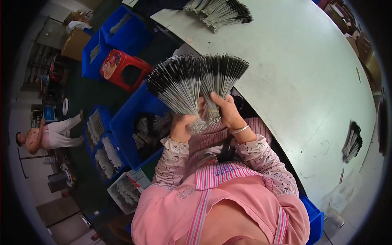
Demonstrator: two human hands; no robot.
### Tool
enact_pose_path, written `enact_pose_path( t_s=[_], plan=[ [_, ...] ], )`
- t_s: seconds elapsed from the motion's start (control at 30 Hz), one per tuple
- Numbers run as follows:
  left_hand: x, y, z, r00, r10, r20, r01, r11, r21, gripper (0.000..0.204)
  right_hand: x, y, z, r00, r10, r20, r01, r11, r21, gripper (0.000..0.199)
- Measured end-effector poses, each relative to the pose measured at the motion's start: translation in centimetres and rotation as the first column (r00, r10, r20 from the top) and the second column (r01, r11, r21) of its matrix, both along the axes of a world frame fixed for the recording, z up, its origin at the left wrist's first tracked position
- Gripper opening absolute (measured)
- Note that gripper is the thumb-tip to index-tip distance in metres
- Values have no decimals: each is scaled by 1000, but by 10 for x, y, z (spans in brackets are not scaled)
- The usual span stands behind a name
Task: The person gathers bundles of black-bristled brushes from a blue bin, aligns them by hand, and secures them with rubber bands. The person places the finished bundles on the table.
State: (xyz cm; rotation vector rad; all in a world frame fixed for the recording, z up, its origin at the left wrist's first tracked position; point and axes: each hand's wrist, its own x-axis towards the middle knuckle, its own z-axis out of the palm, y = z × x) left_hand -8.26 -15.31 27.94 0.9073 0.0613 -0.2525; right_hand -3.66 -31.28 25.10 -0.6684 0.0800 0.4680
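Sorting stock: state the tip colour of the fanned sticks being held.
Black tips on grey fanned sticks, clearest in the head view.

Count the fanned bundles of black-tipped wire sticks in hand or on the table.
4. One fan in the left hand, one in the right hand, one bundle at the table's far edge, one bundle at its right. More lie in the bins.

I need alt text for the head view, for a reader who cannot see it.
Two hands hold fanned bundles of thin grey, black-tipped sticks: left hand one fan, right hand another. A white table is at right, blue bins at left.
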Motion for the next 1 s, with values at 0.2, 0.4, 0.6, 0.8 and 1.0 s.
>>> enact_pose_path(
  t_s=[0.2,0.4,0.6,0.8,1.0],
  plan=[
    [4,-23,22,993,98,71,-116,936,333,37,7,-42,0,999,-48,-23,47,998,-39,35],
    [17,-39,23,957,92,274,-220,844,488,20,-14,-75,18,969,-245,-20,237,954,-185,29],
    [18,-28,24,934,147,324,-316,763,564,15,-42,-214,31,932,-346,111,318,627,-711,31],
    [20,-9,7,921,143,363,-344,737,581,15,-79,-319,1,928,-162,336,150,-663,-734,44],
    [11,-4,7,945,180,273,-300,812,501,17,-39,-215,110,531,339,776,838,-346,-422,18]
  ],
)
